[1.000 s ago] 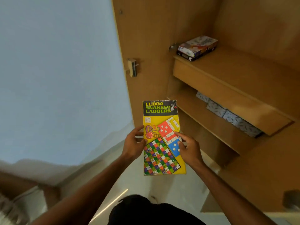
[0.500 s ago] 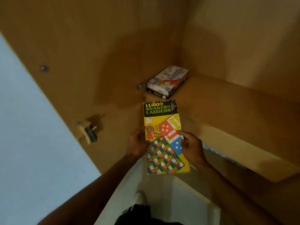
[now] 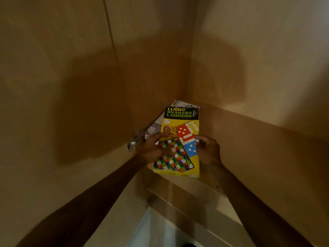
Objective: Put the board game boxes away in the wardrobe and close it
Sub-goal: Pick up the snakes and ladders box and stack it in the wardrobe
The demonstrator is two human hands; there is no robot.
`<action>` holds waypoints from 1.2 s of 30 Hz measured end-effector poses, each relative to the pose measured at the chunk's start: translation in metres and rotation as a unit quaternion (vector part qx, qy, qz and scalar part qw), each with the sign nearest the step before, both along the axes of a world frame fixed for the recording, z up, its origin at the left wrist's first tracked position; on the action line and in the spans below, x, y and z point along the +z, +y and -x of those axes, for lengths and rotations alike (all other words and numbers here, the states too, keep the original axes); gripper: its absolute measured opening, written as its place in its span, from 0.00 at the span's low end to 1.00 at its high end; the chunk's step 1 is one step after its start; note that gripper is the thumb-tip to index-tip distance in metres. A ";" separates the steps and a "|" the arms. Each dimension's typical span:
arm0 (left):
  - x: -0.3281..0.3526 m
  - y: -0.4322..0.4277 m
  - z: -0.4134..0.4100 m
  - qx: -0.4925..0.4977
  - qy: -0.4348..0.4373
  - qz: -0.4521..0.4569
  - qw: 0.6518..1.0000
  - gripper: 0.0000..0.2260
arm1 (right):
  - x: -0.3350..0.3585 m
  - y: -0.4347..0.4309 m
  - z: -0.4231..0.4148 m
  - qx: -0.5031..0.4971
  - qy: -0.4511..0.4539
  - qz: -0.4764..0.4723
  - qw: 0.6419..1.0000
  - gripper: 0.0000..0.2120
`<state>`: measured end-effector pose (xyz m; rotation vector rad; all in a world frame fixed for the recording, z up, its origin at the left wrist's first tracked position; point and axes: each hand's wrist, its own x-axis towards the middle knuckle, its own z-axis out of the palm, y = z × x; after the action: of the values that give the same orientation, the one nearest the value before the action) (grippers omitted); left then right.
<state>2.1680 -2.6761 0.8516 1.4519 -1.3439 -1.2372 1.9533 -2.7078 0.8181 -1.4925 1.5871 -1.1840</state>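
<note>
The wardrobe [image 3: 249, 59] fills the view, its wooden walls meeting in a corner beyond both hands. Its open door [image 3: 53, 86] stands out to the side of the left hand. The shelf [image 3: 258, 143] runs under the hands and away past the right hand.

The yellow box [image 3: 183, 122], printed "Ludo & Snakes & Ladders", is held between the two hands above the shelf's corner end. Its title end points away from the hands toward the corner, and its near end is just behind the wrists, over the shelf's front edge.

A pale box [image 3: 154, 126] lies on the shelf beneath the yellow box, showing only beyond the left hand's fingers and at the far corner. Whether the two boxes touch cannot be told.

The left hand [image 3: 153, 150] grips the yellow box's left edge, fingers bent across its printed face. The right hand [image 3: 207, 151] grips the right edge, fingertips curled onto the face.

A metal hinge [image 3: 136, 141] sits just outside the left hand's knuckles.
</note>
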 end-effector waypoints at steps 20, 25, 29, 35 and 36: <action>0.004 -0.046 -0.019 0.009 -0.446 0.143 0.884 0.12 | -0.005 -0.079 -0.016 0.202 0.091 0.058 0.973 0.09; -0.008 -0.037 -0.005 0.087 -0.423 0.161 0.887 0.13 | -0.002 -0.069 -0.017 0.229 0.125 0.028 0.965 0.23; -0.010 -0.040 0.000 0.107 -0.419 0.139 0.891 0.13 | 0.004 -0.066 -0.016 0.237 0.135 0.017 0.962 0.28; -0.017 -0.046 0.003 0.127 -0.427 0.114 0.888 0.14 | 0.003 -0.070 -0.017 0.237 0.138 0.006 0.962 0.29; -0.019 -0.044 0.004 0.123 -0.434 0.114 0.885 0.16 | 0.002 -0.070 -0.017 0.241 0.141 0.008 0.960 0.29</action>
<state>2.1643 -2.7204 0.8328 2.0161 -1.7071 -0.2041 1.9699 -2.7774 0.8202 -1.9838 1.2708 -0.7325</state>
